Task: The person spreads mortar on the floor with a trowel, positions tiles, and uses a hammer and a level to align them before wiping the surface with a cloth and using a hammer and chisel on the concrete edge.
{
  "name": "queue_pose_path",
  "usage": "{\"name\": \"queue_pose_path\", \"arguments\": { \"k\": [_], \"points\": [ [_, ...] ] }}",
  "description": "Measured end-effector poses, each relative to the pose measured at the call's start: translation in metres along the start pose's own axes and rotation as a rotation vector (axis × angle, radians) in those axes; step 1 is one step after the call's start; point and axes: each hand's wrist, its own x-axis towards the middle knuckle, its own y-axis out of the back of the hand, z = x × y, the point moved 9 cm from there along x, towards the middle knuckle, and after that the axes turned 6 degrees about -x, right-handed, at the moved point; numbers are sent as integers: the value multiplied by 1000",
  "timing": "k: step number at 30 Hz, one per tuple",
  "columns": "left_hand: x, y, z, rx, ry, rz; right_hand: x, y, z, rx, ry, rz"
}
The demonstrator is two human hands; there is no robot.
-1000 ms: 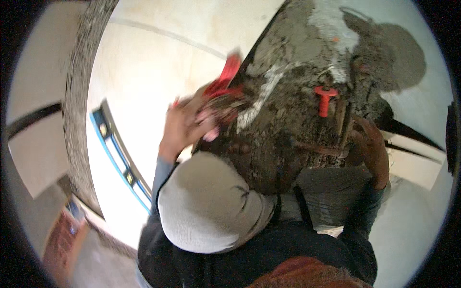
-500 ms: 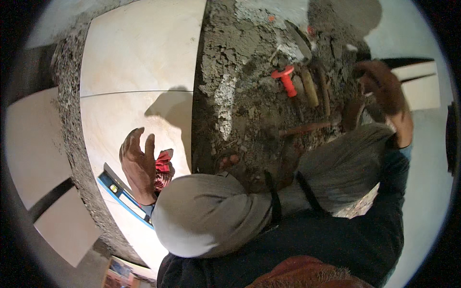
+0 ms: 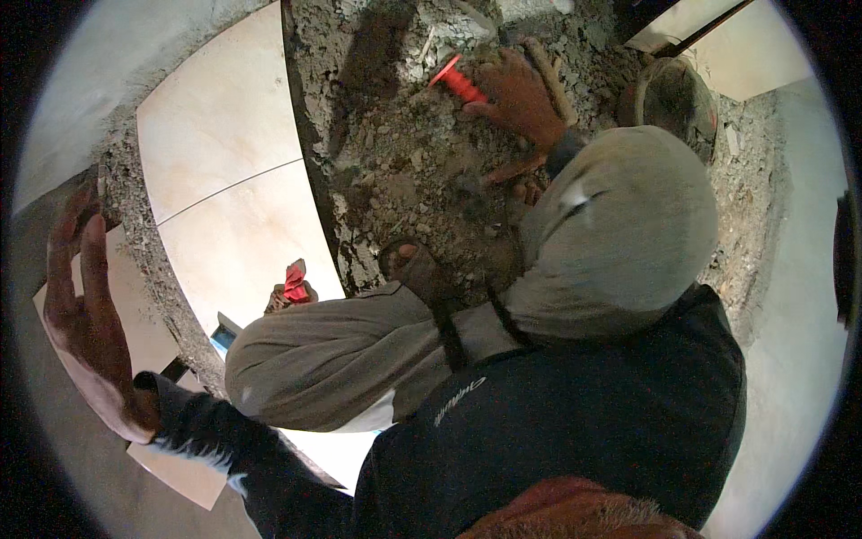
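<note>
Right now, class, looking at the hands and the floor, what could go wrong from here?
The bare right hand is down among rough rubble, at the red flanged grip, so its skin might get scraped.
Only one end of the blue spirit level shows beside the bent left knee; a shift of that leg could knock it.
Crumpled red fabric lies on a cream floor tile and might slide under the knee.

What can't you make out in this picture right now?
In the head view:
- Right hand: the back of the hand hides its fingertips, so I can't tell whether its grip is closed on anything.
- Blue level: it runs out of sight behind the left knee.
- Pale tile at upper right: cut off by the top edge and the dark fisheye rim.
</note>
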Motion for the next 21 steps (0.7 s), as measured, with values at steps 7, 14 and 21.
{"name": "queue_pose_path", "arguments": {
  "k": [7, 14, 21],
  "points": [
    [-22, -96, 83, -254, 66, -290, 5, -74, 21, 502, -235, -84],
    [-114, -315, 113, -246, -180, -902, 17, -51, 13, 606, -213, 83],
    [-64, -371, 147, -680, -6, -777, 10, -41, 43, 988, -110, 294]
  ]
}}
